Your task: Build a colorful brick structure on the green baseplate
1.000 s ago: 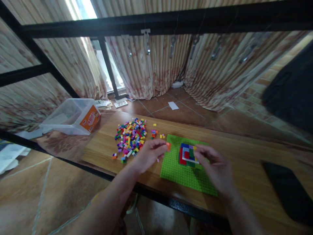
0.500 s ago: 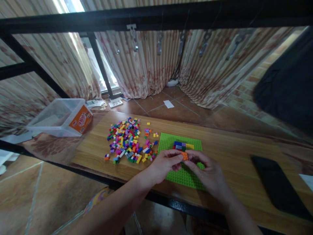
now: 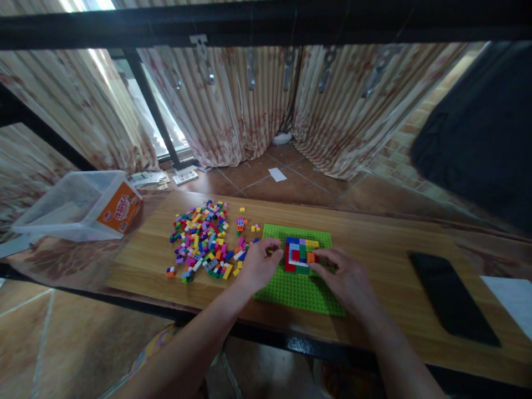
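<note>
With your left hand (image 3: 258, 267) open-fingered, your right hand (image 3: 344, 275) pinches the orange brick (image 3: 310, 257), apparently seating it on the brick assembly (image 3: 296, 255); align squarely before pressing.

1. The baseplate (image 3: 299, 293) is showing bright green.
2. One small brick (image 3: 310, 257) is showing orange.
3. The loose bricks (image 3: 197, 239) are mixing yellow, purple, red, blue, white.
4. The bench (image 3: 386, 249) is showing brown woodgrain.
5. The curtains (image 3: 233, 111) are bearing stripes.

Looks like home room: long patterned curtains (image 3: 266, 116) by window (image 3: 143, 108), brown floor tiles (image 3: 261, 192), wood-topped table (image 3: 384, 249).
</note>
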A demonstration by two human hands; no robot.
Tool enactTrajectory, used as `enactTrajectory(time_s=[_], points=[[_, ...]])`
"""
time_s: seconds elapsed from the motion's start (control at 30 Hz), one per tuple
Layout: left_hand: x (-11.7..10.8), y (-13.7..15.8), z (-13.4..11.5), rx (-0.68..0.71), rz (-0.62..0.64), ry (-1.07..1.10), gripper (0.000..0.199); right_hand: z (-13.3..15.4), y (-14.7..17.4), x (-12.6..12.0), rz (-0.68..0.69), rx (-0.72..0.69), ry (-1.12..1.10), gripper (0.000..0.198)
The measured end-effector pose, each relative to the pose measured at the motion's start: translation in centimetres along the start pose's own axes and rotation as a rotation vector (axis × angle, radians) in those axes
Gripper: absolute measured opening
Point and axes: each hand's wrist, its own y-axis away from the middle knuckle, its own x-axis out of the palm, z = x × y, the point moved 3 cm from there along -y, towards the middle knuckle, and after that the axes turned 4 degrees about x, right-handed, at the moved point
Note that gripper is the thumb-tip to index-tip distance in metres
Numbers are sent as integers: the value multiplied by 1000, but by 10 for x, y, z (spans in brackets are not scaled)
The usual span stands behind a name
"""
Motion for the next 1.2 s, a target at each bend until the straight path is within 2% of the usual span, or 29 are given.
enactTrajectory(time_s=[0.13,0.33,0.43,0.57,0.73,1.0,1.2], points=[[9,-1,1,21,46,-52,19,3,-1,4,-33,-28,40,25],[9,1,-2,35,89,-75,20,1,0,5,-14,-5,4,27],[8,2,-6,32,105,-93,21,-3,-1,2,-19,65,-56,35],[7,2,-10,29,113,-129,21,-14,-6,-1,-105,193,-127,44],[8,2,-9,8,120,-168,22,-17,-13,7,-101,301,-87,51],[10,3,-5,15,121,-209,23,-7,-13,17,-108,233,107,57],[11,5,-4,36,117,-213,23,-8,-15,20,-120,219,95,56]])
